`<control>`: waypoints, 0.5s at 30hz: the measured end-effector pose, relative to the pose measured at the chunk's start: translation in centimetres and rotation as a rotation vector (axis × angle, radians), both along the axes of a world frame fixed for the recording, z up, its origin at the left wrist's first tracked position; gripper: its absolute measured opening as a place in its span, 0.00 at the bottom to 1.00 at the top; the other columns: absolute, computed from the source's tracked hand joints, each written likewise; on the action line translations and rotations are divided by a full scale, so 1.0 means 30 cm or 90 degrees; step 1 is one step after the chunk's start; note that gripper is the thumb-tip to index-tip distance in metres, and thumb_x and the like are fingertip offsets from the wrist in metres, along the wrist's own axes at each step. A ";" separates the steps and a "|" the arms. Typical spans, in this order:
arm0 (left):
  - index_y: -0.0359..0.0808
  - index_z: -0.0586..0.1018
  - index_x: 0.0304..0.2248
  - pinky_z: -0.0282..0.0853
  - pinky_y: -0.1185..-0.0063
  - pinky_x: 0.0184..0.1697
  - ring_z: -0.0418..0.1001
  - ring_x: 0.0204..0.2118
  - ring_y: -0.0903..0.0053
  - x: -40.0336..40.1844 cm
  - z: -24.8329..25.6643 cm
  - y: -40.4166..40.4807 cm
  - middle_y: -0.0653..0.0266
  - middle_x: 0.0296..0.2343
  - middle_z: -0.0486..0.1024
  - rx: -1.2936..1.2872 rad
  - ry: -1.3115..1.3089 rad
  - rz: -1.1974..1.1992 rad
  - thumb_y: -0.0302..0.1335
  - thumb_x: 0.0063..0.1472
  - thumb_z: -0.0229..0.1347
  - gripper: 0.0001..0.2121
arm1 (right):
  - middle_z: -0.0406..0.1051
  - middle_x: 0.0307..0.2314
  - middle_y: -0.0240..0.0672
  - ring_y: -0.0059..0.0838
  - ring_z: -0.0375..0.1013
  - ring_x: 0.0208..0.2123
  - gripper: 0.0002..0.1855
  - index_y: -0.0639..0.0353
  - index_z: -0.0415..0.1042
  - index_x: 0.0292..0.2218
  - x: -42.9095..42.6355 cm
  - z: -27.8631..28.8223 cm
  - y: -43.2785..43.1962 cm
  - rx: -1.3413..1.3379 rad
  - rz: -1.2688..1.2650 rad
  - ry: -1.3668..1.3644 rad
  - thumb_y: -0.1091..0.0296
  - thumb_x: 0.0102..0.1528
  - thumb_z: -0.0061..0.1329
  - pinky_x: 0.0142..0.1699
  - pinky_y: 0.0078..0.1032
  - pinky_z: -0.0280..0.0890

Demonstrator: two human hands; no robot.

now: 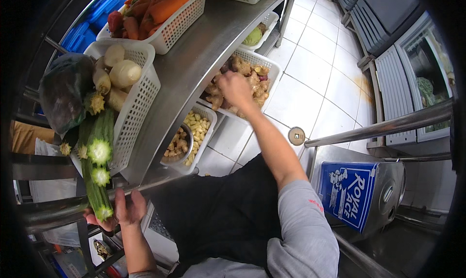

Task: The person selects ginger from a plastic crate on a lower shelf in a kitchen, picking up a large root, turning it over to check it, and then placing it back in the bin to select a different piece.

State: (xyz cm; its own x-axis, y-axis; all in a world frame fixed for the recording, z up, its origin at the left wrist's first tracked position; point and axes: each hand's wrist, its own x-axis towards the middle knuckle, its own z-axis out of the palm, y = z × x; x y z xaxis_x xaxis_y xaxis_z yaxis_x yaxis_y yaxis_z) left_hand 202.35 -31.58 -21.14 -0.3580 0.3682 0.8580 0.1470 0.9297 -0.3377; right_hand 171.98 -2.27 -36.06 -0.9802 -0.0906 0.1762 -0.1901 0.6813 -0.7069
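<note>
My right hand (236, 88) reaches down into a white plastic basket (276, 72) of ginger root (259, 90) below the steel shelf. Its fingers are bent over the ginger; whether they grip a piece is hidden. At the lower left, my left hand (131, 207) is beside the steel rail, palm up, with fingers around the cut end of a ridged green gourd (96, 196). Whether it grips or only supports the gourd is unclear. More cut green gourds (100, 150) lie above it, against a white basket (140, 107) of peeled white radishes (125, 73).
A basket of carrots (173, 8) stands on the steel shelf (196, 41). Lower down are peeled garlic cloves (198, 127), a metal bowl (190, 139) of ginger and a cabbage (252, 37). A large metal tin (382, 198) stands at right behind a steel rail (382, 127).
</note>
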 end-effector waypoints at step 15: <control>0.29 0.77 0.35 0.70 0.80 0.37 0.73 0.34 0.70 0.033 -0.103 -0.087 0.55 0.35 0.74 0.010 -0.023 -0.016 0.08 0.49 0.59 0.13 | 0.72 0.43 0.36 0.31 0.72 0.45 0.25 0.61 0.66 0.49 0.065 -0.070 0.278 -1.058 0.139 -0.336 0.63 0.53 0.55 0.51 0.34 0.68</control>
